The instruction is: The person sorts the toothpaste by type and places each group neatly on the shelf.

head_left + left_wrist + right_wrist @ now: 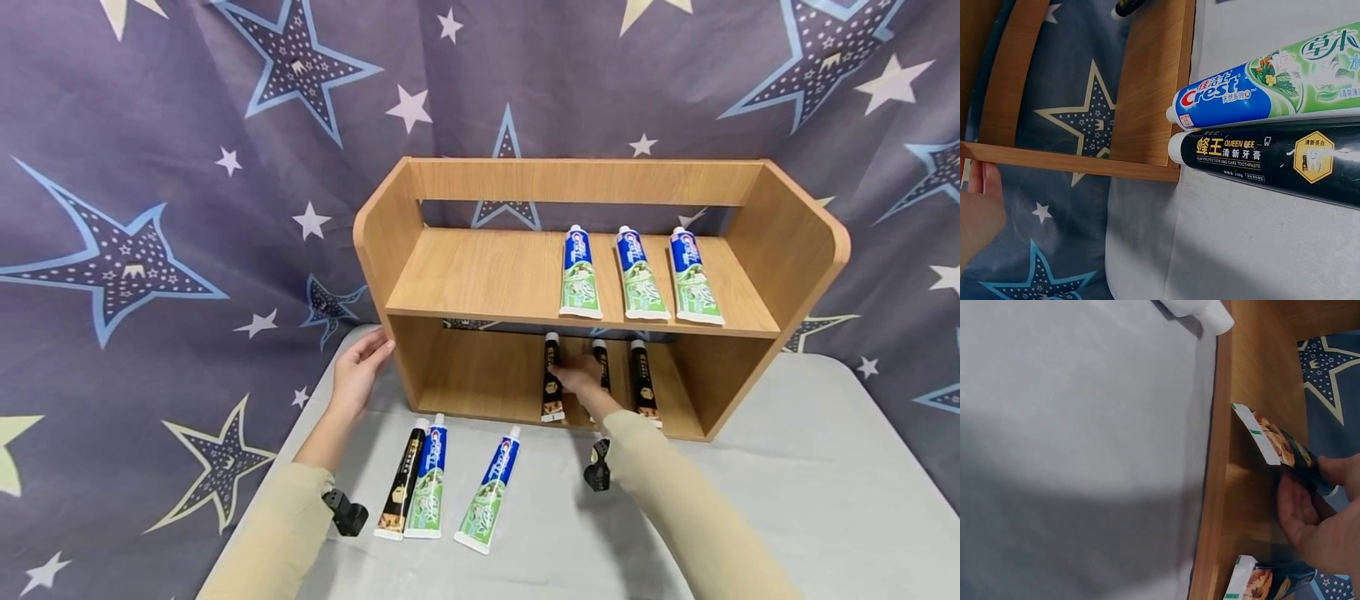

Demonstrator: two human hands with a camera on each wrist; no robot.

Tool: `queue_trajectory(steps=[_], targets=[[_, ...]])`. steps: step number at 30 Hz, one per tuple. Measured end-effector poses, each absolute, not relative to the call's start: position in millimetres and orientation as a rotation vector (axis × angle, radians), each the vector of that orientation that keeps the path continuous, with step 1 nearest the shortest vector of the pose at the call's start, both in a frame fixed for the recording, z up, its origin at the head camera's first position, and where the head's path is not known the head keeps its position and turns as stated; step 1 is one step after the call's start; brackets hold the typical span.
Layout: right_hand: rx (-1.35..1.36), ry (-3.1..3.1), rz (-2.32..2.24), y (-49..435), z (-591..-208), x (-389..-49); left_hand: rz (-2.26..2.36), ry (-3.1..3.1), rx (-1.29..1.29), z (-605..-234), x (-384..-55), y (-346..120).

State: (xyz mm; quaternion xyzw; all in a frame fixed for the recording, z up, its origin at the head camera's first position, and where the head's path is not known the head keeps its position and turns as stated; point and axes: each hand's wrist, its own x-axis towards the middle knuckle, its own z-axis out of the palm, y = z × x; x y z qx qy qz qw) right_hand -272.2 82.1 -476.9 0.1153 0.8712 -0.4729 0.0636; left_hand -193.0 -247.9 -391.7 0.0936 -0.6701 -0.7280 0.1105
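Observation:
My right hand (pixel 581 375) pinches a black toothpaste tube (pixel 552 392) on the lower shelf, thumb on one side and fingers on the other. In the right wrist view this tube (pixel 1279 442) is tilted, its flat white end toward the shelf's front edge. Two more black tubes, one partly behind the hand and a right one (pixel 643 383), lie beside it. My left hand (pixel 356 375) touches the outside of the left side panel of the wooden shelf (pixel 495 367); in the left wrist view its fingertips (pixel 991 178) are at the panel's edge.
On the upper board lie three blue-and-green Crest tubes (pixel 581 279). In front of the shelf, on the grey cloth (pixel 555 533), a black Queen Bee tube (pixel 401 483) lies against a Crest tube (pixel 429 483), with another Crest tube (pixel 489 492) to their right. A star-patterned curtain (pixel 187 150) hangs behind.

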Motion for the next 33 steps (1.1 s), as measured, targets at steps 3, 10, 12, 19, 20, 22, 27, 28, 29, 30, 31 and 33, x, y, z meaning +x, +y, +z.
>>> queue_trajectory(steps=[3,10,12,19,20,22,27,28,29,30,31,33], targets=[[0.294,2.736,-1.277,80,-479,-273,-2.152,-1.940,0.275,-392,-194,-248],[0.241,2.839,-1.049,77,-470,-269,-2.146,-1.933,0.276,-391,-195,-249],[0.235,2.814,-1.042,75,-464,-266,-2.151,-1.933,0.277,-392,-196,-250],[0.251,2.721,-1.047,77,-444,-254,-2.144,-1.938,0.292,-394,-196,-248],[0.251,2.687,-1.079,78,-440,-253,-2.140,-1.938,0.293,-393,-196,-247],[0.238,2.632,-1.119,82,-432,-251,-2.130,-1.940,0.293,-392,-195,-247],[0.199,2.530,-1.274,96,-419,-244,-2.099,-1.942,0.314,-391,-193,-247],[0.212,2.516,-1.320,100,-418,-241,-2.091,-1.949,0.319,-391,-192,-247],[0.215,2.520,-1.351,104,-417,-238,-2.086,-1.949,0.326,-392,-192,-246],[0.227,2.530,-1.388,108,-416,-235,-2.082,-1.951,0.330,-392,-192,-246],[0.235,2.535,-1.421,112,-415,-232,-2.083,-1.944,0.334,-392,-192,-245],[0.246,2.563,-1.479,122,-412,-226,-2.087,-1.935,0.327,-392,-192,-244]])
